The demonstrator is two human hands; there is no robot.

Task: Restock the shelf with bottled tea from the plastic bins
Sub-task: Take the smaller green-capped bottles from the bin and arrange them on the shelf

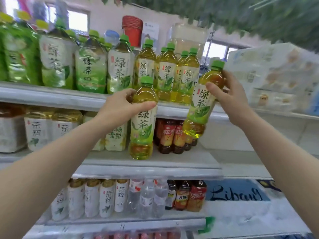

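We are seeing two green-tea bottles being held up in front of the shelf (51, 95). The left bottle (143, 118) is standing upright, and the left hand (120, 105) is grasping it around the shoulder. The right bottle (203, 99) is tilting, cap to the upper right, and the right hand (229, 99) is grasping its upper part. Matching bottles (174, 73) are standing on the upper level behind; red-labelled bottles (172, 135) are sitting one level down.

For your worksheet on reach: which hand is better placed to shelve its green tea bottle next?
Right, probably: the right hand holds its bottle beside the top shelf's open end; the left hand's bottle faces standing bottles.
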